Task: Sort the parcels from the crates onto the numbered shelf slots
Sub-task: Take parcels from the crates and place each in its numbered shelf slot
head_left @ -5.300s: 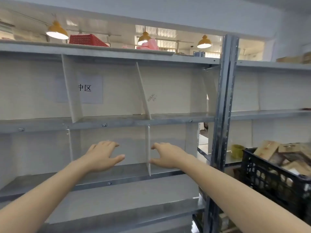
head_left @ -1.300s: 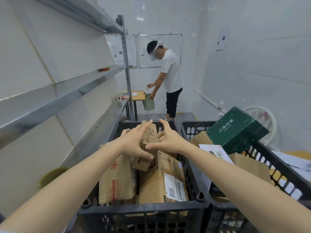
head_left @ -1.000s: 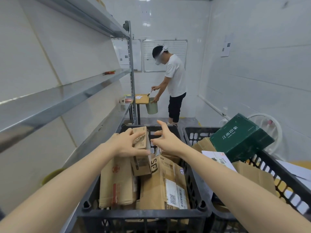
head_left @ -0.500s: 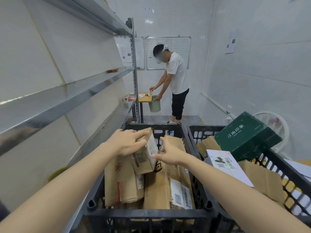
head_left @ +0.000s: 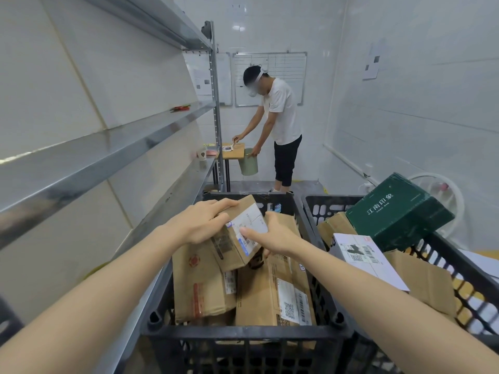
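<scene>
Small parcel (head_left: pixel 237 236) tilts further back than half a second ago, its label now facing up. Right hand (head_left: pixel 275 236) has gone from touching its edge to gripping it, thumb on the label, fingers beneath. Left hand (head_left: pixel 199 225) curls its fingers over the far top edge. Parcel hangs just above the others in the near left crate (head_left: pixel 243 333). Risk: the tilted hold (looks light) may slip and drop it back; swinging left could clip the shelf (head_left: pixel 108 157) lip.

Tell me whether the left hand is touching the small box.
Touching. The head view shows the left hand lying over the top of the small box, with its fingers curled round the far edge.
</scene>
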The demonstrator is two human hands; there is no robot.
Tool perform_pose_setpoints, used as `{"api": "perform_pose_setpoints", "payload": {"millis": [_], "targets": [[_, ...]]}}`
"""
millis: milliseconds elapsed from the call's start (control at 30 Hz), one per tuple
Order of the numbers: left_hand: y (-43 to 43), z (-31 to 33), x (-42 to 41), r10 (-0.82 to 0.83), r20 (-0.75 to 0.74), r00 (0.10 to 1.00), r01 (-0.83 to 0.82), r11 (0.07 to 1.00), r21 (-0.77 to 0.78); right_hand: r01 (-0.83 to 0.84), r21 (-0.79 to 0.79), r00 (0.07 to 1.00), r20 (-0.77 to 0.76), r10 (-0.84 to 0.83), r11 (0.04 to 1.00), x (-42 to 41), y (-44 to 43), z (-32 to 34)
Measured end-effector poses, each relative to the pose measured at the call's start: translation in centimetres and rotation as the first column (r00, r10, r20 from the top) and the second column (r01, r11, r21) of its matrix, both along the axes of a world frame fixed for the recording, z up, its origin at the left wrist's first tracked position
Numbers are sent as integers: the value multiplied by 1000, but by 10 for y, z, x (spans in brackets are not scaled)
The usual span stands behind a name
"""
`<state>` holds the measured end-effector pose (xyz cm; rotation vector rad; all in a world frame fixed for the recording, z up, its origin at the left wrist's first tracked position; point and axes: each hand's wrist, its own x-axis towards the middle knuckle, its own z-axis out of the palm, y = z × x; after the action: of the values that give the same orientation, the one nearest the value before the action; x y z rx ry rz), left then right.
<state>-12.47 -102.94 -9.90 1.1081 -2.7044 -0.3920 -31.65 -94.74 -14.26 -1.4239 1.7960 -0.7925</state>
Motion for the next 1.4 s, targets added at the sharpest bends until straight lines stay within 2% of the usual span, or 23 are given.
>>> {"api": "perform_pose_setpoints", "payload": {"millis": [167,500,733,833,967,1067,1167,1267,1400], "targets": [[0,1,0,-14,-7,1000,14,999,39,82,-89,997,1,-82,993,1,-2,-5],[3,-1,7,-61,-33,998,63,995,78,39,-159,998,60,-30,986,-1,0,1],[5,-13,-4,-64,-63,996,62,997,-40,20,-126,999,-31,-24,992,-12,-7,1],[5,-16,-8,-52,-68,996,48,997,-55,28,-152,988,-145,-50,988,-12,-10,2],[5,-18,-10,-20,-110,994,13,998,-59,-100,-145,931,-363,42,984,-13,-15,13],[7,-18,-11,-8,-152,988,4,999,-31,-231,-109,878,-452,159,967,-17,-22,23],[8,-16,-13,23,-161,987,-20,1000,23,-281,-103,851,-487,198,954,-21,-33,28],[6,-15,-13,26,-129,991,-25,1000,12,-309,-121,838,-503,210,944,-23,-41,32],[1,-16,-13,62,-191,980,-58,998,30,-259,-123,861,-478,172,958,-33,-50,31]]}}
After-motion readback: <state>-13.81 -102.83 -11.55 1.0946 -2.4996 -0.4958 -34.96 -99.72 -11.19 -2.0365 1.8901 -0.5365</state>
